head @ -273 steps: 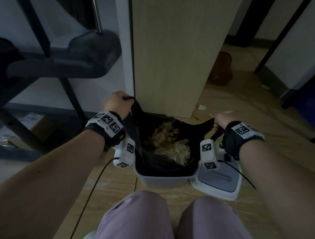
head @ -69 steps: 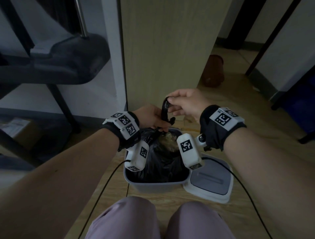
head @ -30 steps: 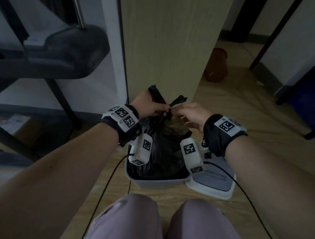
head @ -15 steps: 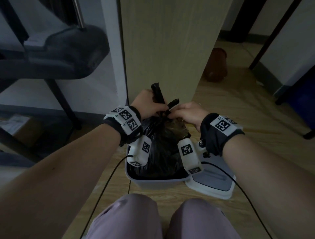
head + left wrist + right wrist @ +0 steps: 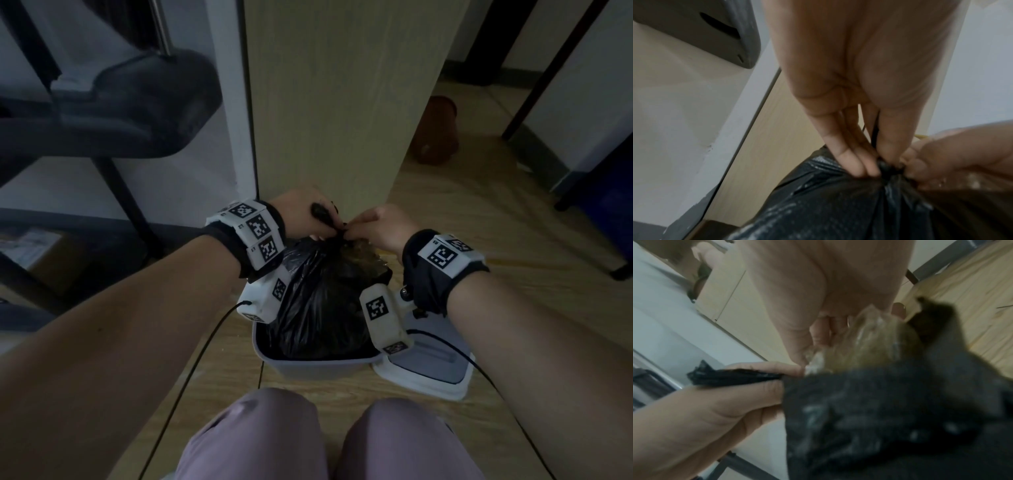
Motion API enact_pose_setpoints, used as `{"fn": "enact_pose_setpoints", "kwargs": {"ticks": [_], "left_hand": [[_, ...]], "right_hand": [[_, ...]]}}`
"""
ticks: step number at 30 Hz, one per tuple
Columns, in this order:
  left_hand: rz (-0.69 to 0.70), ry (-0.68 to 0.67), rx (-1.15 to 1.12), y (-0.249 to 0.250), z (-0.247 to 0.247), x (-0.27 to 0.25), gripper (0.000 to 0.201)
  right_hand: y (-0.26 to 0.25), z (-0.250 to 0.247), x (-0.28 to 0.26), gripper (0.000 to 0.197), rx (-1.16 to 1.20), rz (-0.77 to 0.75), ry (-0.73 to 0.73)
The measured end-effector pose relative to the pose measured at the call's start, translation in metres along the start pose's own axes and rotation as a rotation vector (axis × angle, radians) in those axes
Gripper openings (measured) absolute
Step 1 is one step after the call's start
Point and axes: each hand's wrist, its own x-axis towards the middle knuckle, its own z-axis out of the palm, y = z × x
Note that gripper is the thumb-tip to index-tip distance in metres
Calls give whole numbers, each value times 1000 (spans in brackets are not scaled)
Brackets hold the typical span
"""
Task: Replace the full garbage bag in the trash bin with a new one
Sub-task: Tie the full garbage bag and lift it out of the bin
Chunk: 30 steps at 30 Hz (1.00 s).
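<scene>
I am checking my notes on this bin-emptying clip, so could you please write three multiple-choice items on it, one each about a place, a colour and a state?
1. Where does the loose lid lie?
A. on the floor right of the bin
B. on top of the bag
C. on the chair seat

2. What colour is the garbage bag?
A. white
B. black
C. blue

3. What state is the bag's mouth in?
A. spread over the rim
B. gathered and pinched by both hands
C. hanging from one hand

Key: 1 A, the lid lies beside the trash bin. 2 B, the garbage bag is black. 3 B, the left hand and right hand pinch its bunched neck.
</scene>
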Motion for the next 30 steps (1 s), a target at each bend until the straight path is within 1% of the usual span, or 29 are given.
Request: {"fn": "enact_pose_setpoints", "kwargs": {"ticks": [2, 5, 7, 9, 11, 14, 16, 18, 19, 22, 25, 26, 28, 30], "left_hand": [[-7, -22, 14, 1, -1, 1, 25], [-48, -60, 101, 5, -1, 2, 24], [-60, -77, 162, 7, 0, 2, 26], [-43, -84, 214, 8, 1, 3, 28], [-48, -95, 238, 7, 2, 4, 29], [-86, -38, 225, 5, 6, 7, 32], [-102, 13, 209, 4, 7, 9, 33], [-100, 63, 196, 3, 9, 11, 32], [-102, 86, 175, 3, 10, 12, 31], [-105, 158, 107, 2, 13, 14, 29], [-132, 159, 62, -3, 14, 21, 25], [-132, 175, 2, -5, 14, 22, 19], [-134, 228, -199, -7, 14, 22, 3], [-138, 242, -344, -8, 12, 21, 13]], "right_hand": [[1, -1, 2, 19, -10, 4, 10], [1, 0, 3, 8, -22, -7, 16], [1, 1, 4, 12, -46, -17, 15], [2, 2, 5, 17, -58, -26, 22], [2, 2, 6, 14, -63, -37, 31], [2, 4, 6, 5, -71, -48, 50], [1, 3, 5, 3, -47, -38, 55], [2, 2, 3, 12, -15, -26, 43], [3, 1, 3, 17, 10, -16, 38], [5, 2, 4, 24, 76, 13, 15], [5, 5, 6, 19, 83, 15, 20], [5, 5, 7, 17, 86, 17, 30], [5, 4, 8, 15, 90, 16, 44], [5, 4, 8, 13, 120, 16, 50]]}}
